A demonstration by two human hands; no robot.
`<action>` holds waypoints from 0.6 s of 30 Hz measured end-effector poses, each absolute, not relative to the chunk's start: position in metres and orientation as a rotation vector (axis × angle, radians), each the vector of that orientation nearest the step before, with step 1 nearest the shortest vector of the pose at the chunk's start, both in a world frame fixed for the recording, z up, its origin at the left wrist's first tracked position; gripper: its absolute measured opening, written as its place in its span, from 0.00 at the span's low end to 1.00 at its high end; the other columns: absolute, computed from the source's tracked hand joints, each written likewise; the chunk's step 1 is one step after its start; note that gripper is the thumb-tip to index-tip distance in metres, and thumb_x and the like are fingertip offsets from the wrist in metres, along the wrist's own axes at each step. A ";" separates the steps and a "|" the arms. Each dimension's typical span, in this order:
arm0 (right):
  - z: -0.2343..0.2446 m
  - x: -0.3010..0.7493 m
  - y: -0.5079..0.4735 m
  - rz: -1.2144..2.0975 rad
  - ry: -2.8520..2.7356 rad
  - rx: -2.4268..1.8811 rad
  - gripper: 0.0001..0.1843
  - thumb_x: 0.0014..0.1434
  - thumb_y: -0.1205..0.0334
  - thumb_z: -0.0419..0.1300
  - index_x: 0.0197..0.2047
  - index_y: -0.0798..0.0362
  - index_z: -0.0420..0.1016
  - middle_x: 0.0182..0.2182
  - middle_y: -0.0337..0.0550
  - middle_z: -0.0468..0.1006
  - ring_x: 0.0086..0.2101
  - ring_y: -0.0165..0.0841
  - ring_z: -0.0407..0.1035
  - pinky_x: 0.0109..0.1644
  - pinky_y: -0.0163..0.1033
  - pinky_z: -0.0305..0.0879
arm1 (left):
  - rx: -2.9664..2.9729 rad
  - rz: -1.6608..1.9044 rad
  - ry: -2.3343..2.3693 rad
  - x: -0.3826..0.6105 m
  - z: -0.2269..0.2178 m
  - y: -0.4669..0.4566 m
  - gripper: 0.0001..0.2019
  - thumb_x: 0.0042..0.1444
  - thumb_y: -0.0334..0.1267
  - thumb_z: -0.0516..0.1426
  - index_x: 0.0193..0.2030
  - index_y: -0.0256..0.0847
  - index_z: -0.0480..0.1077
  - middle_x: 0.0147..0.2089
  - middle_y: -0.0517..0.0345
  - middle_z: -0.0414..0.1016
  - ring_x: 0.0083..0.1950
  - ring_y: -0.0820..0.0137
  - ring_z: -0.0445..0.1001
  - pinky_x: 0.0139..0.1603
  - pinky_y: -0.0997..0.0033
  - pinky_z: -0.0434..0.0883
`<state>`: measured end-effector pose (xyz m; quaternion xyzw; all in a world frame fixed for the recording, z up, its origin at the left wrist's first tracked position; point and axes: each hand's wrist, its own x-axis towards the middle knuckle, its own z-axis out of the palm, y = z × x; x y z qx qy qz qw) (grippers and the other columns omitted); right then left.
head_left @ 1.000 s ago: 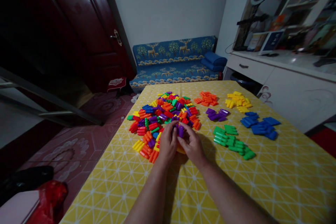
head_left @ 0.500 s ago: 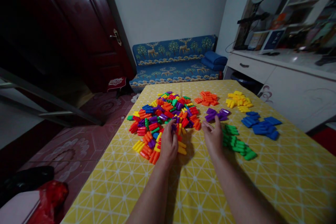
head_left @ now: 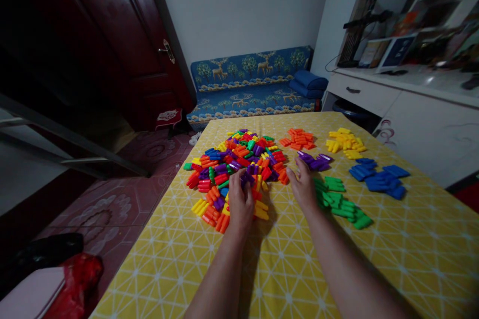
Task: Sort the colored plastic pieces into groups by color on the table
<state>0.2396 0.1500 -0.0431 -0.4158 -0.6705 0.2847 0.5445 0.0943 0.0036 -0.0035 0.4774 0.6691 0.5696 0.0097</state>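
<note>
A big mixed heap of coloured plastic pieces (head_left: 235, 162) lies on the yellow patterned tablecloth (head_left: 292, 264). My left hand (head_left: 239, 199) rests at the heap's near edge, fingers curled on a purple piece (head_left: 247, 178). My right hand (head_left: 302, 187) is just below the small purple pile (head_left: 316, 161), fingers loosely apart, with nothing visible in them. Sorted piles lie to the right: orange (head_left: 298, 138), yellow (head_left: 346, 140), blue (head_left: 379, 178) and green (head_left: 342, 202).
A blue patterned sofa (head_left: 254, 82) stands beyond the table's far edge. A dark wooden door (head_left: 123, 45) is at left, a white cabinet (head_left: 411, 114) with shelves at right. A red bag (head_left: 75, 284) lies on the floor at lower left.
My hands were together over a purple piece at the heap's edge. The right hand has moved right and forward to the purple pile; the left stays at the heap.
</note>
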 end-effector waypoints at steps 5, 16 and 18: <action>-0.019 0.232 0.117 0.722 -1.544 -0.876 0.20 0.64 0.51 0.54 0.52 0.54 0.73 0.51 0.54 0.76 0.49 0.40 0.72 0.50 0.47 0.72 | 1.324 1.835 1.988 0.095 -0.003 0.005 0.19 0.60 0.32 0.55 0.58 0.43 0.64 0.48 0.51 0.75 0.47 0.65 0.76 0.47 0.66 0.73; -0.002 0.210 0.065 0.885 -1.807 -0.639 0.18 0.63 0.58 0.59 0.56 0.48 0.75 0.45 0.47 0.79 0.41 0.35 0.75 0.44 0.39 0.73 | 1.300 1.842 1.612 0.101 0.001 0.003 0.13 0.62 0.40 0.57 0.53 0.44 0.67 0.47 0.51 0.80 0.49 0.64 0.80 0.49 0.66 0.75; -0.004 0.209 0.064 0.946 -1.784 -0.616 0.15 0.62 0.58 0.59 0.51 0.49 0.78 0.44 0.46 0.80 0.42 0.36 0.75 0.46 0.39 0.73 | 1.343 1.818 1.623 0.102 0.002 0.002 0.13 0.63 0.38 0.56 0.54 0.43 0.66 0.47 0.51 0.80 0.50 0.65 0.80 0.49 0.67 0.75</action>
